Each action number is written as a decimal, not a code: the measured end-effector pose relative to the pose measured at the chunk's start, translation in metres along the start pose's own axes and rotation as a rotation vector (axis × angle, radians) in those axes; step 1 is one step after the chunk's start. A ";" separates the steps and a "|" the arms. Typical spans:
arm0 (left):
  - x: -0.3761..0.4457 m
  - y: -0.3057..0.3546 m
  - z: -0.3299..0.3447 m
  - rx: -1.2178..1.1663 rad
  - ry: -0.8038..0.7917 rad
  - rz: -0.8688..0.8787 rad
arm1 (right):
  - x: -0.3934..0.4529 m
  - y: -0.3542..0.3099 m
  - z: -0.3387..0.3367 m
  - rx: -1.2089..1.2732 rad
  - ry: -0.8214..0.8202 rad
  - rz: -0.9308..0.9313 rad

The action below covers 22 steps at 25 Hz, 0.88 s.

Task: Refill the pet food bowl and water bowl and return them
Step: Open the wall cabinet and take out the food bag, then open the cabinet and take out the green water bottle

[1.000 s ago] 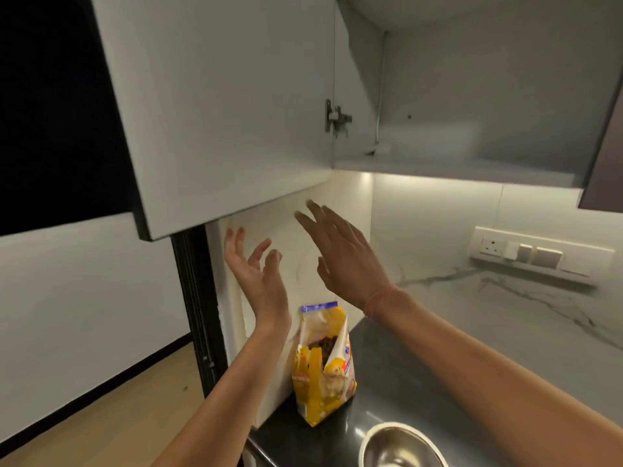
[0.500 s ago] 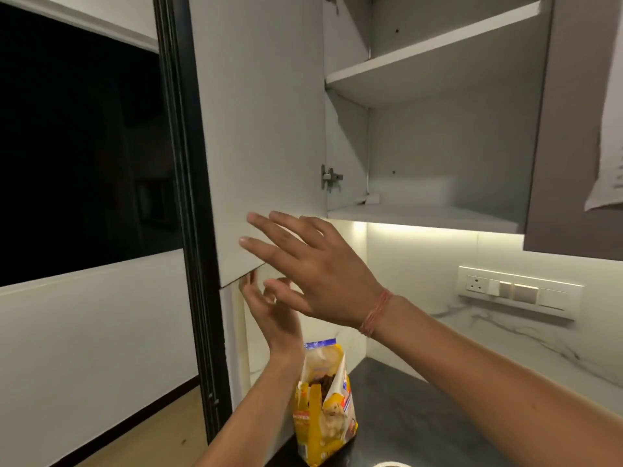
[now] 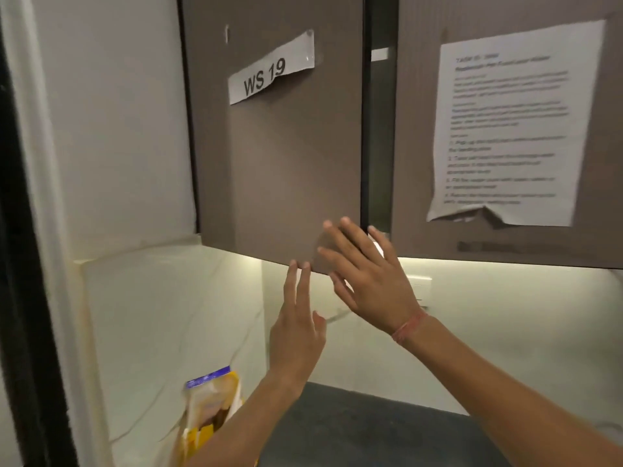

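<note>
Wall: pale, left of the cupboard door, with a dark upright frame at the far left edge. Pet food bag: yellow with a blue top strip, open-mouthed, standing on the dark counter below and left of the cupboard door; partly hidden by the left forearm. Cupboard door: brown, bearing a taped label reading "WS 19"; half a second ago it stood wide open with the shelves showing, now it is swung nearly closed, a narrow dark gap remaining along its right edge. Left hand: fingers straight and together, holding nothing, fingertips just at the door's bottom edge. Right hand: fingers spread and flat, holding nothing, pressed against the lower right corner of the door. Neighbouring door: right of the cupboard door, closed, carrying a printed sheet whose text is too blurred to read. Bowls: neither food bowl nor water bowl is in view now; a metal bowl was on the counter right of the bag a second ago. Judgement: with the bag out and the cupboard almost closed, fetching looks finished and pouring food into the bowl appears next.
</note>
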State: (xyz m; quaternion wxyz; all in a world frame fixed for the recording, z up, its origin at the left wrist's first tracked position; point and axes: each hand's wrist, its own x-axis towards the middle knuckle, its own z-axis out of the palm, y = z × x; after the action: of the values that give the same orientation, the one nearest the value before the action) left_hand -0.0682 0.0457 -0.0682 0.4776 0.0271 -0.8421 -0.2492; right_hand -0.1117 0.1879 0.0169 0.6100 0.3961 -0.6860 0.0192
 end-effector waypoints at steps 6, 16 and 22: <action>0.032 -0.006 0.050 0.315 -0.097 0.093 | -0.036 0.036 0.053 -0.179 -0.199 0.114; 0.066 -0.020 0.091 0.353 -0.142 0.127 | -0.042 0.052 0.101 -0.165 -0.353 0.264; 0.063 -0.021 0.101 0.238 -0.118 0.126 | -0.062 0.037 0.104 -0.041 -0.389 0.193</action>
State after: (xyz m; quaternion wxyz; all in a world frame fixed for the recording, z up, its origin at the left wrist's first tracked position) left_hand -0.1896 0.0495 -0.0699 0.4356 0.0159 -0.8922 -0.1182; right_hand -0.2217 0.1922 -0.0454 0.4695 0.3125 -0.8257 -0.0133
